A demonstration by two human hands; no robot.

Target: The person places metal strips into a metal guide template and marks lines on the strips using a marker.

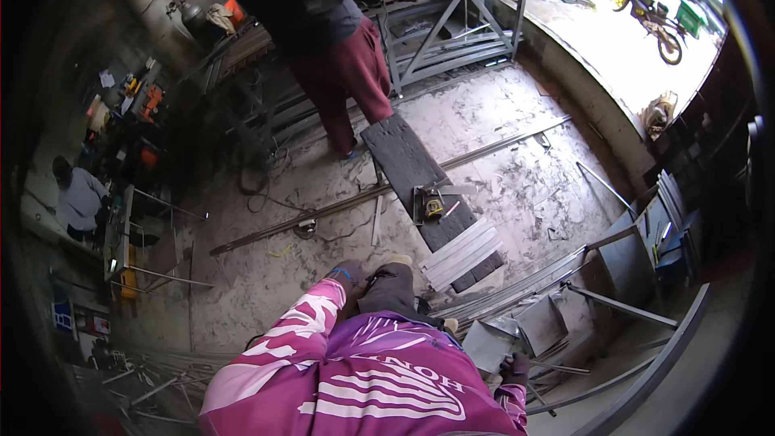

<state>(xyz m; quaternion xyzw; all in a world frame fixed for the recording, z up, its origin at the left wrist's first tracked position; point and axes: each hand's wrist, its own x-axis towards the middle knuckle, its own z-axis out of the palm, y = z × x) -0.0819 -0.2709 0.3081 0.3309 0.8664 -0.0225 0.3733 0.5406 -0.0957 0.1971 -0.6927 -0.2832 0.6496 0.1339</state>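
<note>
My left hand (349, 274), dark with a blue band at the wrist, is at my bent knee; its fingers are too small to make out. Low on the right, my right hand (514, 368) is beside some bent grey sheet-metal pieces (542, 324). Whether it grips one of them is unclear. Ahead of me a dark plank (402, 153) lies on the floor. Several flat pale strips (462, 255) rest side by side across its near end. Farther up the plank sits a yellow and black tape measure (433, 207), next to a flat metal piece (458, 190).
Long metal bars (500, 148) cross the floor beyond the plank. A person (323, 40) stands at a metal-framed workbench (452, 48); another person (78, 194) is far left. More long bars (517, 291) and a metal frame (670, 355) lie right. A motorbike (655, 20) stands outside.
</note>
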